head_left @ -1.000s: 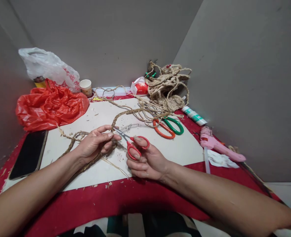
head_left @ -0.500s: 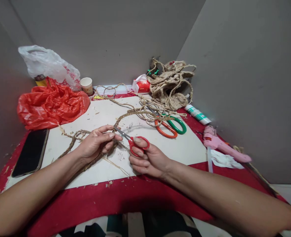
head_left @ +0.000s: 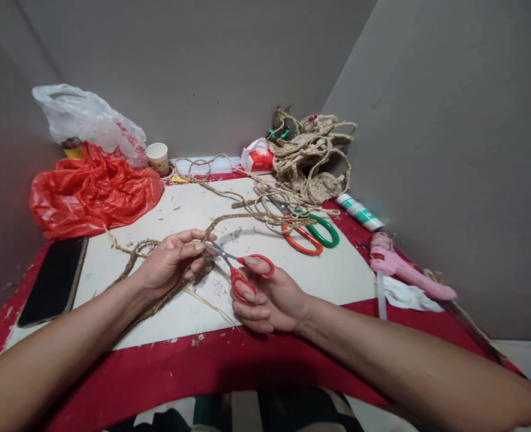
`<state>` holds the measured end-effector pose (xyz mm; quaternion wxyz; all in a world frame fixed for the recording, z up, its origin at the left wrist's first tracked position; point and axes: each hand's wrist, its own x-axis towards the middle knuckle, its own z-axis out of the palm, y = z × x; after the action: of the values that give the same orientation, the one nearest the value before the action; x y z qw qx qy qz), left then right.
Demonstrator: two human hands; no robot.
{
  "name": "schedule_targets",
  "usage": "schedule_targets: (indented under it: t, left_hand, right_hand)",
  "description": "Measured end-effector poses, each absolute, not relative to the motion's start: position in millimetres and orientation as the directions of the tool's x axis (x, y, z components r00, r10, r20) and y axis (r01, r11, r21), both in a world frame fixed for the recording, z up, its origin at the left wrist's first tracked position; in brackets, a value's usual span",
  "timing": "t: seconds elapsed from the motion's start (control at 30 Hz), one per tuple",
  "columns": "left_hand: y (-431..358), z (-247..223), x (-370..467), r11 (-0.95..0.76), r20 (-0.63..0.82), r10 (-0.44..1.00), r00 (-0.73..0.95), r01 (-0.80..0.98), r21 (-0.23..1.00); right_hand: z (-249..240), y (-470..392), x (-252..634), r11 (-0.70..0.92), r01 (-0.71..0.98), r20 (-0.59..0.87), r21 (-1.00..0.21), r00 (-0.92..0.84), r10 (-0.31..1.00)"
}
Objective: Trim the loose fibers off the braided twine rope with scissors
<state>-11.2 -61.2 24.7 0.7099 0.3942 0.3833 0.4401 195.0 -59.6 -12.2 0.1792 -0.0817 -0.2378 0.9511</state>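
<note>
Since half a second ago, the right hand has spread the red scissors beside the left hand's grip pinching braided rope.

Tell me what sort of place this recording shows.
Probably a small handicraft corner for straw-rope work: braided straw rope in the left hand, red scissors in the right hand, woven straw pieces and a pink glue gun nearby.

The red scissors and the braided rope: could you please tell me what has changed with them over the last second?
The red scissors shut half a second ago and have opened again, handles spread in the right hand, blades at the braided rope. The left hand keeps its grip on the rope at the same spot. The large scissors, phone and glue gun lie unmoved.
</note>
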Motion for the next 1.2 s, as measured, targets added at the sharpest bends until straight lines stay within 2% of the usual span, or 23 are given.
schedule_targets:
  t: [0.17, 0.37, 0.53, 0.63, 0.77, 0.93, 1.03, 1.2]
  left_hand:
    - [-61.9, 22.9, -11.7, 0.266, -0.165, 0.930, 0.329, -0.292, 0.919]
    - [-62.6, 25.2, -9.4, 0.275, -0.189, 0.936, 0.296, -0.285, 0.918]
    - [-61.8, 24.9, -10.2, 0.288, -0.199, 0.932, 0.303, -0.286, 0.914]
    - [-61.0, 24.7, -12.0, 0.287, -0.203, 0.932, 0.301, -0.268, 0.920]
    - [-60.7, 24.3, -12.4, 0.229, -0.201, 0.964, 0.172, -0.163, 0.960]
    - [-61.2, 18.0, -11.2, 0.121, -0.121, 0.993, 0.002, 0.072, 0.990]
    - [-61.0, 14.1, -12.4, 0.069, -0.064, 0.997, -0.031, 0.191, 0.979]
    - [-59.2, 17.6, -14.4, 0.061, -0.049, 0.997, -0.067, 0.197, 0.979]
  right_hand:
    - [-14.7, -55.2, 194.7, -0.858, -0.286, -0.077, -0.427, -0.934, 0.349]
    - [-16.5, -53.1, 194.6, -0.859, -0.317, -0.132, -0.402, -0.908, 0.397]
    - [-6.0, -55.5, 195.2, -0.765, -0.352, -0.166, -0.539, -0.846, 0.506]
    - [1.6, -58.8, 194.8, -0.649, -0.406, -0.150, -0.644, -0.764, 0.627]
    - [4.4, -62.8, 192.4, -0.522, -0.442, -0.175, -0.729, -0.617, 0.767]
    - [2.3, -66.4, 188.6, -0.510, -0.375, -0.241, -0.774, -0.571, 0.785]
    - [1.8, -66.5, 187.6, -0.507, -0.341, -0.265, -0.792, -0.555, 0.789]
    - [-1.3, -66.4, 188.0, -0.501, -0.320, -0.281, -0.804, -0.539, 0.794]
